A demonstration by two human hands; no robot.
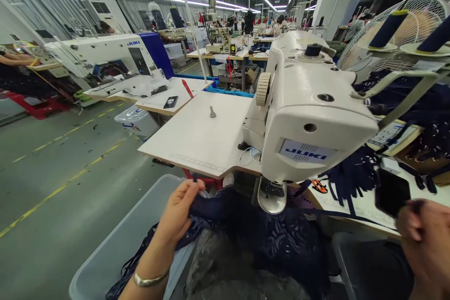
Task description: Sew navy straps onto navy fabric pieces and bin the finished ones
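My left hand (181, 208) is closed in a pinch on a navy fabric strip (207, 207), left of the sewing machine's rounded metal bed (272, 199). At the right edge my right hand (427, 234) is closed and slightly blurred. A thin navy strap (355, 218) stretches from the machine bed to its fingers. Navy fabric with many straps (288, 243) lies in a heap under the bed and over my lap. The white JUKI sewing machine (316, 112) stands between my hands. A dark flat rectangular object (392, 192) is just beyond my right hand.
A translucent plastic bin (101, 248) with navy straps stands at lower left. On the white tabletop (186, 136) lies a small grey metal piece (213, 112). More navy straps (351, 176) hang at right, below thread cones (390, 28) and a fan (418, 23).
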